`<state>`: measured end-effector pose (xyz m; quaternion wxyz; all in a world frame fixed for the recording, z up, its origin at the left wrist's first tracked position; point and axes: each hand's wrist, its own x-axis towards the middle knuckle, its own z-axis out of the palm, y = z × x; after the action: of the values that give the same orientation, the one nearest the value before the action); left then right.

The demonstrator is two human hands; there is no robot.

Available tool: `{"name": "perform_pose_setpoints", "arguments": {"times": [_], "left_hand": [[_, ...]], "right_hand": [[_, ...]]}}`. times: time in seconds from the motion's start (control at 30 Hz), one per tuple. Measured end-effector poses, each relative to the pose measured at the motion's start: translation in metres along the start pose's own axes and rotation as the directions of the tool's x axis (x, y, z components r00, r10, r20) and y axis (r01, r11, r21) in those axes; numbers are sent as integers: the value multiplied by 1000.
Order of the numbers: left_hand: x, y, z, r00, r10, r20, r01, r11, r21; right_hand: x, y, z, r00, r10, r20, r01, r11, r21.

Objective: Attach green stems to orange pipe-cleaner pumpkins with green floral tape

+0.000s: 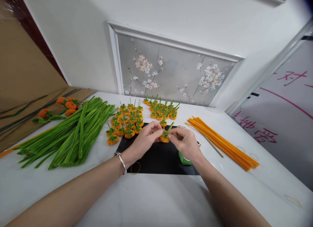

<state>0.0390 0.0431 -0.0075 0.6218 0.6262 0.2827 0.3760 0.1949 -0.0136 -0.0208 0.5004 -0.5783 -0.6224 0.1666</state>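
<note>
Between my two hands is a small orange pipe-cleaner pumpkin (164, 138) with a green leafy top and a green stem that points up and right. My left hand (148, 135) pinches its left side with thumb and forefinger. From the right, the fingers of my right hand (184, 142) close on the green part at its top. Both hands are above a black mat (156, 158). A green object (184, 159) on the mat is partly hidden by my right hand. Just behind the held piece, another small pumpkin (163, 123) stands at the mat's far edge.
Several finished pumpkins with thin stems (129, 119) stand left of centre, and more with green stems (162, 108) at the back. Green pipe cleaners (78, 135) lie in a big pile at left, orange ones (222, 142) at right. Orange fuzzy pieces (69, 105) rest on cardboard.
</note>
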Motion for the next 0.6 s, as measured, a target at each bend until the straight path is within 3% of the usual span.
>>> {"name": "perform_pose_setpoints", "arguments": {"times": [0.13, 0.37, 0.6], "left_hand": [[-1, 1, 1, 998, 45, 39, -46, 998, 34], [1, -4, 2, 998, 56, -24, -53, 995, 83], [-3, 0, 3, 987, 161, 8, -160, 968, 191]], "right_hand": [[1, 2, 0, 1000, 10, -5, -10, 1000, 8], [-2, -3, 2, 1000, 2, -6, -2, 1000, 12], [-1, -1, 2, 997, 73, -16, -72, 994, 78]]}}
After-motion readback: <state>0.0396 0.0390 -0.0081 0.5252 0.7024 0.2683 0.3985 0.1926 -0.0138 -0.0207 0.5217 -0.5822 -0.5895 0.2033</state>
